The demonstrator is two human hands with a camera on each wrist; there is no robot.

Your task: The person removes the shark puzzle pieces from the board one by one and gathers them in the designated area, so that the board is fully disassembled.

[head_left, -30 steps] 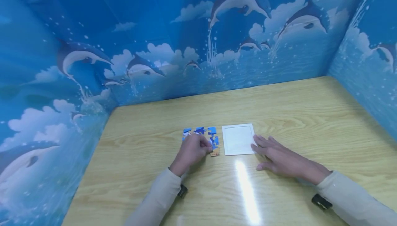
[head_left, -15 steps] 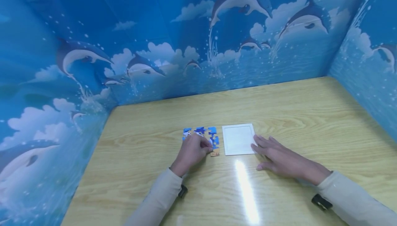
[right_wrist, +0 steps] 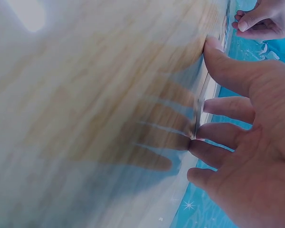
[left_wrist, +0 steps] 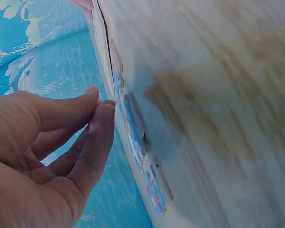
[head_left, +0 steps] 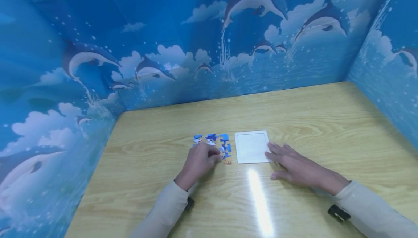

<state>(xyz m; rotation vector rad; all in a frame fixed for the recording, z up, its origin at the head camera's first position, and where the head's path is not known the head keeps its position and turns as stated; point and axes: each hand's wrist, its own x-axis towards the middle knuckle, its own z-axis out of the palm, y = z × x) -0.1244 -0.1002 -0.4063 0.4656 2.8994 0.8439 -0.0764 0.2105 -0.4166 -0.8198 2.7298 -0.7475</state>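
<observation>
Several jigsaw pieces, blue with dolphin prints, lie loosely grouped on the table left of its middle. One at their near right corner is orange. The left hand is over the group and hides part of it. In the left wrist view, thumb and fingertips meet just beside the row of pieces; whether they pinch a piece cannot be told. A white square frame lies flat to the right of the pieces. The right hand, fingers spread and nearly straight, touches the frame's right edge.
The light wooden table is bounded by a blue dolphin-printed curtain at the back and both sides. A bright reflection streaks the tabletop below the frame. Each sleeve has a black wrist device.
The left hand has shifted slightly left, and a little more of the pieces at the near right shows. The right hand and the white frame have stayed in place.
</observation>
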